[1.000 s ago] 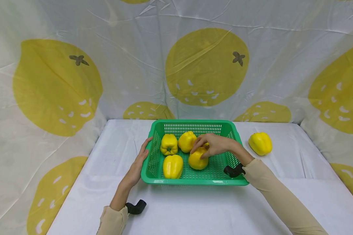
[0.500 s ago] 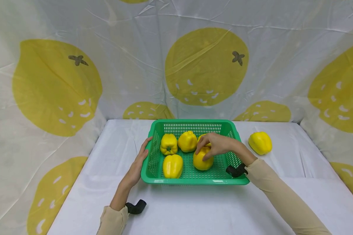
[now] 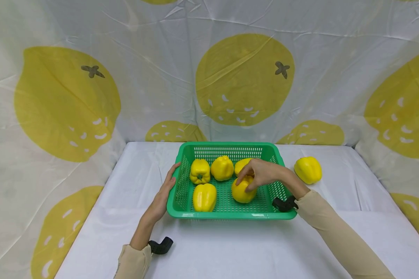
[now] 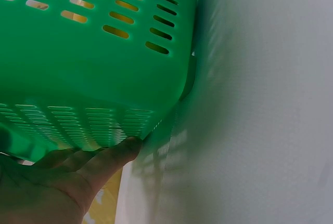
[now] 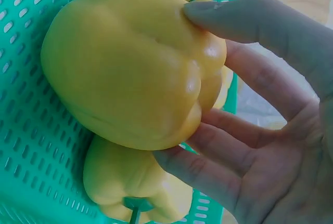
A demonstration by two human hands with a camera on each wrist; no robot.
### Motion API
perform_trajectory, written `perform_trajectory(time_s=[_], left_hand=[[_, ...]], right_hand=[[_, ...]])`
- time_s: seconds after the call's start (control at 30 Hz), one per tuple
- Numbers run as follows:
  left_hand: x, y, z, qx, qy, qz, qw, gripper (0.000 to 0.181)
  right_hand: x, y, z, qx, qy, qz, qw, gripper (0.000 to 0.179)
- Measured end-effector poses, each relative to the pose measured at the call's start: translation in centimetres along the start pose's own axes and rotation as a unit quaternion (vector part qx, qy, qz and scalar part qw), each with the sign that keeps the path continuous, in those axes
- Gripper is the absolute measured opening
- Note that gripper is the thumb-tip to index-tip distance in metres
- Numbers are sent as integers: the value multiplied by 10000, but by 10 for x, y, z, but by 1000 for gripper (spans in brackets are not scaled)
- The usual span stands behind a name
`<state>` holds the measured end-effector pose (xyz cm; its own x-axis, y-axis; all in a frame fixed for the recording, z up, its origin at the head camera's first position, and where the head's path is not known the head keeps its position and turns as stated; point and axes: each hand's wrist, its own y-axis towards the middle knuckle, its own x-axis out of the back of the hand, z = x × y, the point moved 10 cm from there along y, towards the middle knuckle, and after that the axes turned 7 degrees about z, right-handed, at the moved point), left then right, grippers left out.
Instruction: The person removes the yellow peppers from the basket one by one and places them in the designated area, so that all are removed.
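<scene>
My right hand (image 3: pixel 263 173) pinches a yellow bell pepper (image 3: pixel 243 193) from above, inside the green plastic basket (image 3: pixel 230 215). In the right wrist view the pepper (image 5: pixel 125 68) has the thumb on one side of its lobed end and fingertips on the other. Against the basket's left side rests my left hand (image 3: pixel 160 199). In the left wrist view its straight fingers (image 4: pixel 112 159) lie along the slotted outer wall. Other yellow peppers share the basket: one at back left (image 3: pixel 200 171), one at back middle (image 3: pixel 222 168), one at front left (image 3: pixel 205 197), and one partly hidden behind my right hand (image 3: pixel 242 165).
One more yellow bell pepper (image 3: pixel 308 169) lies on the white tablecloth (image 3: pixel 230 248) to the right of the basket. A pale curtain (image 3: pixel 160 77) with large printed lemons hangs behind and at both sides. A black wrist mount (image 3: pixel 160 245) sticks out from the left sleeve.
My right hand has moved the pinched pepper rightward within the basket, uncovering more of the pepper behind it. The left hand and basket stay in place.
</scene>
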<state>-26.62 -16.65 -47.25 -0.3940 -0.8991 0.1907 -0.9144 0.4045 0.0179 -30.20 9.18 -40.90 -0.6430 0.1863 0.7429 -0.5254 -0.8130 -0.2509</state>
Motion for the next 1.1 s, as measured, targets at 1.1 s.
perform_trajectory(time_s=[1.1], left_hand=[[0, 0, 2, 35, 75, 6, 10000, 50]], right_hand=[[22, -26, 0, 93, 600, -458, 9971, 33]])
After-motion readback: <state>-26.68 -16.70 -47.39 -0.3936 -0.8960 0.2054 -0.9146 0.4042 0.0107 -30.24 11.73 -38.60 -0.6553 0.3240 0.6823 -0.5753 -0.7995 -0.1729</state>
